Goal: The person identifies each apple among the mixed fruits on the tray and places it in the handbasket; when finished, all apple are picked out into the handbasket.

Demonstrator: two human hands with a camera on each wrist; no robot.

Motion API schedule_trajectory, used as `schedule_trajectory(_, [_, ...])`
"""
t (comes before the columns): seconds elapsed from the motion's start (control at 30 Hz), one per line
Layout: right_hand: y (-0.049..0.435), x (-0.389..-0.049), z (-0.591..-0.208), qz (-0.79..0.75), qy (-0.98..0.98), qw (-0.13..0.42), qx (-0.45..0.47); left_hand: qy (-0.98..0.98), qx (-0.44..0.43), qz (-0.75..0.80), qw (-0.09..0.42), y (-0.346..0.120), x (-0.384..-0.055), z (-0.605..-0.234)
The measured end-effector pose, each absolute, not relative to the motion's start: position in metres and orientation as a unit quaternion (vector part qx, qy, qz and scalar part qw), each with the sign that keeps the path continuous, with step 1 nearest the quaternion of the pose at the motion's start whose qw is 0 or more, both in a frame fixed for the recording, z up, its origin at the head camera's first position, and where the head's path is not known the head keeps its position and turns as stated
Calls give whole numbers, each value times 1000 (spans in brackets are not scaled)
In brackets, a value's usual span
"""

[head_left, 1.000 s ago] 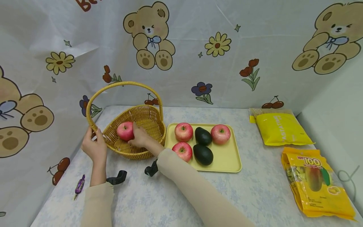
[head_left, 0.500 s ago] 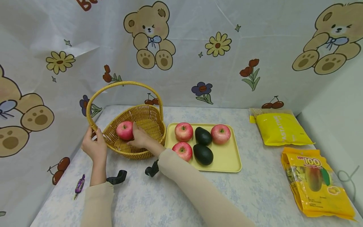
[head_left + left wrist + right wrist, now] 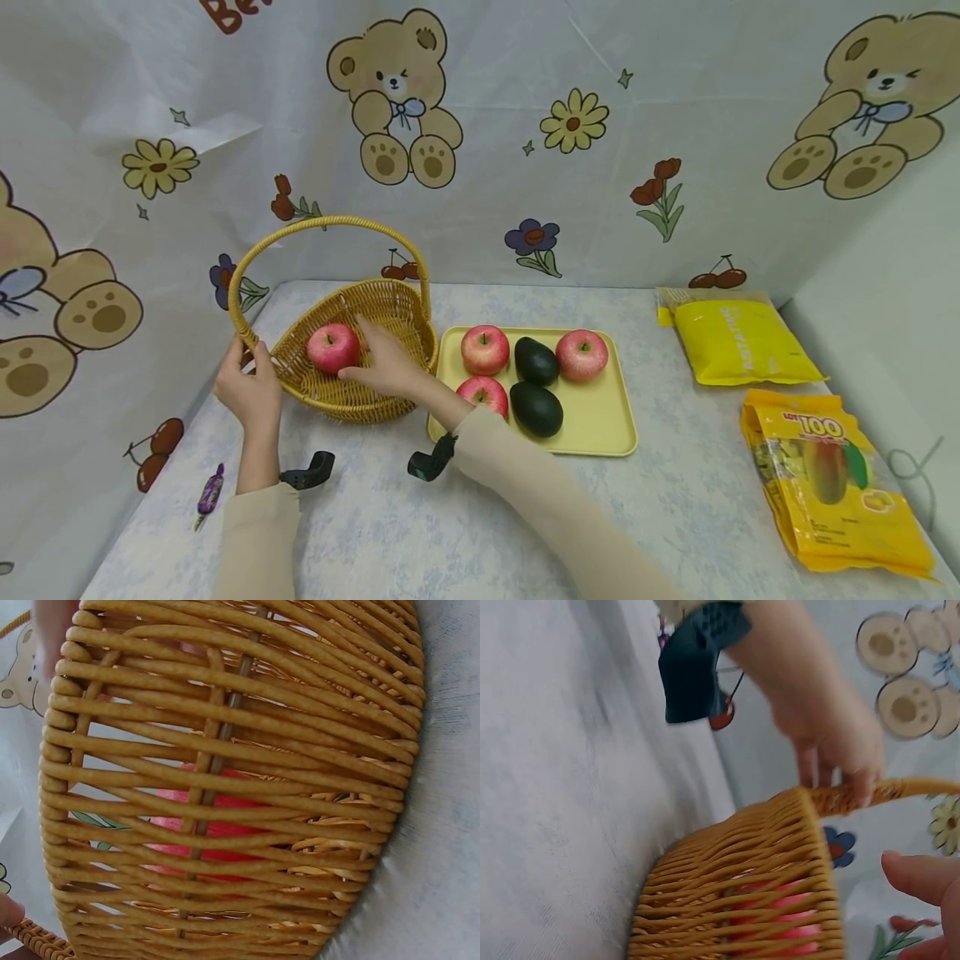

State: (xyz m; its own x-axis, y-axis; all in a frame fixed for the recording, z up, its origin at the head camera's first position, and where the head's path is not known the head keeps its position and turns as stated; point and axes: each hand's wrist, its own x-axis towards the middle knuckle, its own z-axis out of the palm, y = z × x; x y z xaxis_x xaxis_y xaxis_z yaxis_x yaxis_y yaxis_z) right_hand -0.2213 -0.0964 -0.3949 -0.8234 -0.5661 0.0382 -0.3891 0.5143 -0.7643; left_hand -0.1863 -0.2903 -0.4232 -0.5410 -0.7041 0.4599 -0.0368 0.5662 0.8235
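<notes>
A yellow wicker basket (image 3: 352,408) with a tall arched handle stands at the left of the table. My left hand (image 3: 251,387) pinches the foot of the handle on the basket's left side; the right wrist view shows that left hand (image 3: 836,746) with fingers around it. Inside the basket lies a red apple (image 3: 333,348), also seen as an apple (image 3: 217,832) through the weave in the left wrist view. My right hand (image 3: 386,364) is over the basket just right of the apple, thumb and fingers spread apart and holding nothing.
Right of the basket, a pale yellow tray (image 3: 600,425) holds three apples and two avocados (image 3: 537,408). Farther right lie a yellow packet (image 3: 746,343) and a dried mango bag (image 3: 832,479). A purple wrapped candy (image 3: 211,494) lies at the left front.
My right hand has let go of the apple in the basket and drawn back to the right, its fingers spreading. My left hand stays on the handle.
</notes>
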Motion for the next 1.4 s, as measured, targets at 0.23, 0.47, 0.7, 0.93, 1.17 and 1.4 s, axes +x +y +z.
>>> schedule_trajectory(0.23, [-42,-189,-373,-448,830,95,-318,-780,230,-401,422,-291,-186,-423])
schedule_trajectory(0.47, [20,-174,-360,-455,823,51,-335,-777,235,-402,422,-291,-187,-424])
schedule_trajectory(0.7, [80,-173,-354,-459,830,-18,-317,-779,236,-407,415,-291,-188,-422])
schedule_trajectory(0.93, [136,-177,-356,-490,834,-42,-250,-777,237,-408,417,-291,-187,-423])
schedule_trajectory(1.17, [179,-182,-367,-494,848,-80,-176,-778,241,-405,416,-291,-186,-422])
schedule_trajectory(1.4, [203,-191,-383,-485,860,-100,-127,-776,240,-407,418,-290,-186,-422])
